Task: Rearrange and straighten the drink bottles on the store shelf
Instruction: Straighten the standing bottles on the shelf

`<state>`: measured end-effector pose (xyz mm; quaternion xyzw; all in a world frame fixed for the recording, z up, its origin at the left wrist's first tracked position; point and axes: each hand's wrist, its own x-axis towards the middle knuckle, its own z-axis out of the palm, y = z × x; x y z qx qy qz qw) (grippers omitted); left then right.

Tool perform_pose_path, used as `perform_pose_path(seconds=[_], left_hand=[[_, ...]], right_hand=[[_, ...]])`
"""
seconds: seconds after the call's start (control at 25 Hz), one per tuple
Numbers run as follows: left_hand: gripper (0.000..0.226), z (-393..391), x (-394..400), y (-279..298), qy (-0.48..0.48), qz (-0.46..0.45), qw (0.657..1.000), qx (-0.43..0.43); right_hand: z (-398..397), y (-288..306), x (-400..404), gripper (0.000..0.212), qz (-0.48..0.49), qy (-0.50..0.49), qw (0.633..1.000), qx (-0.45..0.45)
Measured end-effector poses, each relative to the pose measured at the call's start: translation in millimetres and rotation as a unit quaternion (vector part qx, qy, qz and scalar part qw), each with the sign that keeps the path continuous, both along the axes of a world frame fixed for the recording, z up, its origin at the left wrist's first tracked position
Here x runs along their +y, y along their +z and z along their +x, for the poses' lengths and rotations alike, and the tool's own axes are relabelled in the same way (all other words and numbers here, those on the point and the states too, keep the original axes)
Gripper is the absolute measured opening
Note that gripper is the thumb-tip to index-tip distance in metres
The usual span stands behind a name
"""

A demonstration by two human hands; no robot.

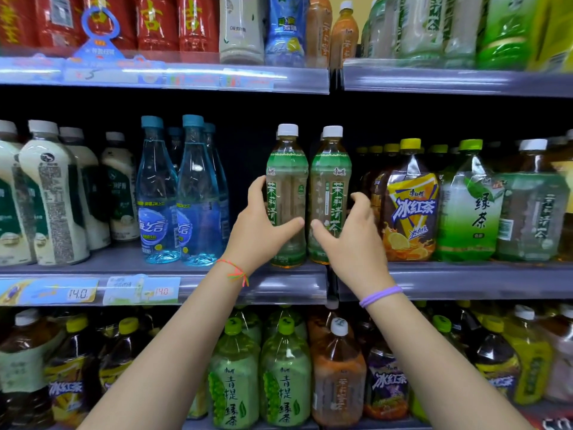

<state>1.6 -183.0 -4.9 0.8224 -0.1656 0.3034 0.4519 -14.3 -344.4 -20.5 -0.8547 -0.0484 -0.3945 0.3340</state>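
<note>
Our left hand point(259, 226) wraps one green tea bottle point(286, 193) with thumb across the front and fingers behind, and our right hand point(350, 234) grips its twin point(330, 193) the same way, both upright and side by side at the front edge of the middle shelf point(465, 279). Left of them stand the blue water bottles point(176, 193), right the lemon tea bottle point(409, 206). We'd best turn both labels forward and keep the bases flat, edges level.

Two tea bottles point(286, 193) point(330, 193) have white caps and green-and-white labels. Left, water bottles point(176, 193) are blue. Right, a tea pack point(410, 209) is yellow with blue lettering. Wristbands: orange-green point(237, 273) left, purple point(380, 295) right.
</note>
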Motion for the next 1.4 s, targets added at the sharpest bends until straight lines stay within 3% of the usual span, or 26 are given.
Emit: perform_pose_path(seconds=[0.08, 0.28, 0.44, 0.48, 0.56, 0.64, 0.68, 0.76, 0.84, 0.96, 1.08, 1.2, 1.28, 1.32, 1.4], left_hand=[[0.09, 2.3, 0.5, -6.0, 0.006, -0.001, 1.0, 0.016], [0.083, 5.4, 1.1, -12.5, 0.03, -0.013, 0.999, -0.001], [0.077, 6.3, -0.3, -11.7, 0.037, -0.015, 0.999, 0.011], [0.073, 5.8, -2.2, -9.9, 0.028, -0.04, 0.998, 0.035], [0.062, 10.2, -4.2, -3.6, -0.024, -0.173, 0.979, 0.101], [0.059, 18.8, -2.2, 5.3, -0.066, -0.28, 0.946, 0.148], [0.065, 23.2, -0.6, 9.0, -0.079, -0.305, 0.935, 0.164], [0.071, 28.8, 0.7, 14.1, -0.091, -0.334, 0.918, 0.194], [0.068, 31.3, -0.1, 13.9, -0.096, -0.34, 0.91, 0.216], [0.07, 34.6, -1.1, 9.5, -0.124, -0.329, 0.905, 0.237], [0.063, 29.3, 4.9, 10.5, -0.128, -0.319, 0.914, 0.215], [0.063, 37.4, 16.7, 11.1, -0.119, -0.343, 0.912, 0.192], [0.065, 38.3, 19.1, 8.4, -0.132, -0.354, 0.907, 0.186], [0.066, 37.5, 18.5, 7.4, -0.137, -0.357, 0.906, 0.183], [0.073, 34.7, 14.5, 4.9, -0.134, -0.359, 0.907, 0.177]], right_hand=[[5.4, -0.2, -1.8, 0.085, 0.021, 0.046, 0.997, 0.063], [7.7, -3.1, -8.6, 0.068, 0.042, 0.046, 0.996, 0.063], [-0.5, -2.7, -9.5, 0.076, 0.016, 0.023, 0.995, 0.097], [-4.8, -4.4, -7.3, 0.078, -0.014, -0.011, 0.998, 0.067], [-15.4, -7.9, -0.1, 0.071, -0.098, -0.058, 0.989, -0.091], [-19.3, -8.6, 14.8, 0.06, -0.111, 0.019, 0.977, -0.183], [-23.5, -4.1, 25.6, 0.058, -0.068, 0.099, 0.981, -0.149], [-23.4, 7.7, 45.8, 0.068, 0.084, 0.241, 0.966, 0.039], [-4.1, 19.6, 56.2, 0.088, 0.201, 0.262, 0.927, 0.177], [20.8, 26.2, 63.2, 0.101, 0.263, 0.241, 0.908, 0.218], [26.3, 22.4, 69.2, 0.087, 0.267, 0.263, 0.899, 0.227], [18.1, 22.6, 70.0, 0.064, 0.183, 0.266, 0.916, 0.24], [5.1, 20.8, 65.1, 0.045, 0.066, 0.219, 0.965, 0.131], [-3.5, 19.8, 60.2, 0.045, 0.014, 0.161, 0.987, 0.011], [-9.7, 16.4, 43.6, 0.057, -0.016, 0.009, 0.978, -0.208]])
